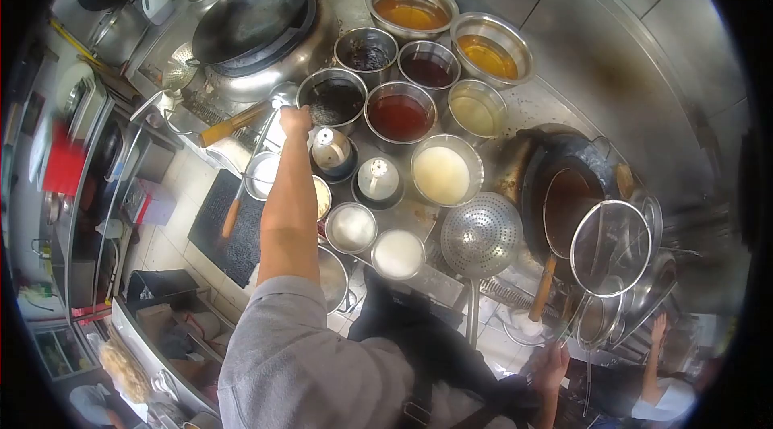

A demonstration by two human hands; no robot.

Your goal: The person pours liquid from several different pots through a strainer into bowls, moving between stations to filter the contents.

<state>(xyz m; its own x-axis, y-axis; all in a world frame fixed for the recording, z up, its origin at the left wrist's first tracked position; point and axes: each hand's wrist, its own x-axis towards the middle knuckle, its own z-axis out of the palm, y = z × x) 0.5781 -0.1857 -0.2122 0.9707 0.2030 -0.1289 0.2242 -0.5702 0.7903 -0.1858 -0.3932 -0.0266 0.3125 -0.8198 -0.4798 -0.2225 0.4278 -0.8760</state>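
Note:
My left hand [295, 121] is stretched forward, its fingers wrapped round the metal shaft of a ladle [259, 147]. The ladle's wooden grip [231, 218] points back toward me, and its bowl end [283, 94] is beside a steel pot of dark sauce [332, 101]. Low on the right, my right hand [551, 366] is closed at the handle end of a round wire-mesh strainer [610, 248]. The strainer is held up in front of a wok [573, 162]. My fingers partly hide its grip.
Pots of red sauce [400, 117], pale liquid [445, 175] and white powder [398, 253] crowd the counter. Bowls of amber oil [412, 12] stand behind. A perforated skimmer [481, 234] lies right of centre, another wok [254, 22] far left. Another person's hand [659, 331] shows lower right.

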